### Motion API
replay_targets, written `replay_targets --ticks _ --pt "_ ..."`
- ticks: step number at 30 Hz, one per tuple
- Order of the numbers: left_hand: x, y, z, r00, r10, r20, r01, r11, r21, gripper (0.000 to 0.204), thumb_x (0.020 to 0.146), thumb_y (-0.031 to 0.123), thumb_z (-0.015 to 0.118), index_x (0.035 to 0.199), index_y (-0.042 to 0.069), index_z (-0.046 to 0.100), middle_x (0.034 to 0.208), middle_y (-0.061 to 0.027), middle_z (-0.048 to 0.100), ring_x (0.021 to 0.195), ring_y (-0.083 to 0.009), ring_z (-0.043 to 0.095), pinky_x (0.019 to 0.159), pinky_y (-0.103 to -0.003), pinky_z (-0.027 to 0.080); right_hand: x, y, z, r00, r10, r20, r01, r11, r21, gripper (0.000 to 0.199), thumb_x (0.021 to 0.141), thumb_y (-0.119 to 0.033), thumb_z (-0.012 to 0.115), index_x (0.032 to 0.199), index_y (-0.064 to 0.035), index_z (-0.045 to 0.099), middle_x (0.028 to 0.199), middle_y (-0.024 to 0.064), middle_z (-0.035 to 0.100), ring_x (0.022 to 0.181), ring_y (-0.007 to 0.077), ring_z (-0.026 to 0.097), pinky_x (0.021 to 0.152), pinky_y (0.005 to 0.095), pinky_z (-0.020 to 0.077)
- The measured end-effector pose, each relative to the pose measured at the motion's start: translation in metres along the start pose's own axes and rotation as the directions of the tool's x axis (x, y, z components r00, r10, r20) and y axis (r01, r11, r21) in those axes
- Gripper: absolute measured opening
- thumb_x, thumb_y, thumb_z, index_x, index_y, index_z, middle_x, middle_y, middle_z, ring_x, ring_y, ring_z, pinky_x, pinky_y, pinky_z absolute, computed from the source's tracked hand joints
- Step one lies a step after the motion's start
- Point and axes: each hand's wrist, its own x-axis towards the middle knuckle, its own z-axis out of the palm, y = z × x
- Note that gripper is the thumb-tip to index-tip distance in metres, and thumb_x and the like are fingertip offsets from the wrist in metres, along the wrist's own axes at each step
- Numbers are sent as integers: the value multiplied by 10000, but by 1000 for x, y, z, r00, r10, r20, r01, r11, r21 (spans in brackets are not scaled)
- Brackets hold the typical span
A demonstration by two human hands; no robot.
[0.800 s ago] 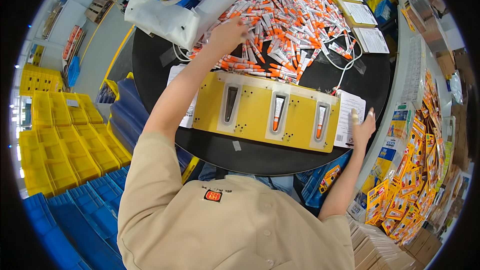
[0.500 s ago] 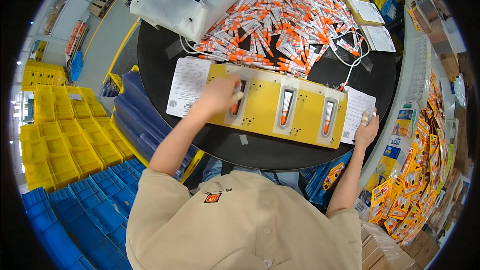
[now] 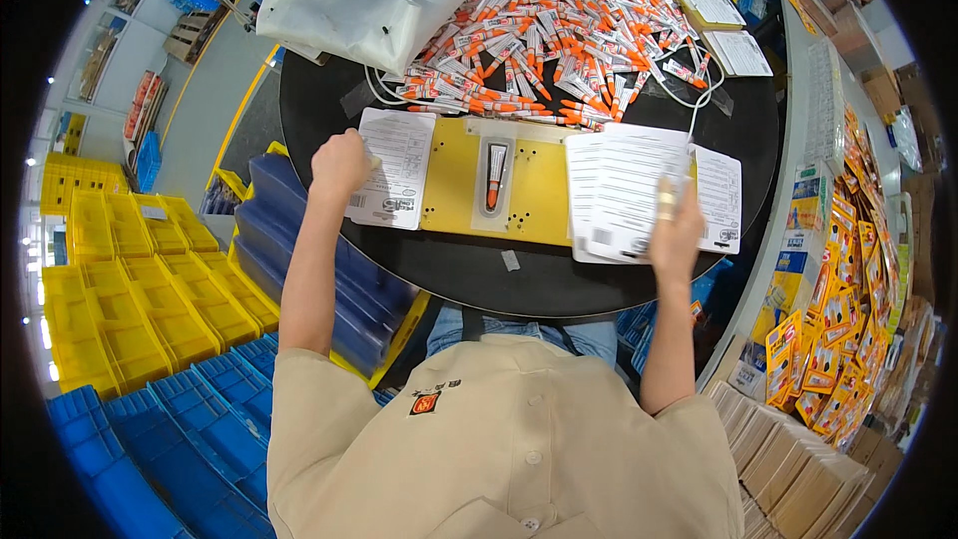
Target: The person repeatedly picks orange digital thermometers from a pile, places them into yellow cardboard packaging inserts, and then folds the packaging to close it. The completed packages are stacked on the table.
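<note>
Round and black, the desk (image 3: 599,287) carries a flat yellow rectangular board (image 3: 544,190), with a heap of white, orange-capped tubes (image 3: 559,30) behind it. One such tube (image 3: 494,175) lies in the board's uncovered oblong recess (image 3: 483,168). Over the board's right part, the right hand (image 3: 679,230) grips overlapping white printed cards (image 3: 619,190) by their edge. At the board's left end, the left hand (image 3: 341,162) is curled against another white printed card (image 3: 394,155); whether it grips that card, I cannot tell.

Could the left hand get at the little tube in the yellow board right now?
Probably yes: the tube lies uncovered in the yellow board, and only a flat white card seems to lie between it and the left hand.
</note>
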Motion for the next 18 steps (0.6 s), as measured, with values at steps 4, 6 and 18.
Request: replay_targets --ticks 4,6,18 --pt "-36 -6 -50 976 70 -204 -114 971 -209 284 773 210 712 953 31 585 834 -198 658 812 -393 631 692 -454 501 -21 -5 57 996 55 74 -64 990 122 246 944 -191 507 997 46 545 839 290 621 787 476 591 692 470 465" --pt "-50 7 -45 976 138 -168 -199 880 -431 299 763 195 728 958 13 593 800 -205 648 767 -379 624 665 -426 486 -24 -5 73 973 200 112 -203 979 11 265 941 -167 515 1108 39 523 929 295 623 878 462 597 764 452 471" --pt "-64 105 33 910 413 -26 -411 892 -187 758 727 342 757 1395 271 407 1494 -218 232 851 -386 651 733 -416 543 -22 73 23 976 -153 154 212 825 -523 442 851 -126 518 1290 -154 562 1388 214 371 1321 432 279 1055 615 169"
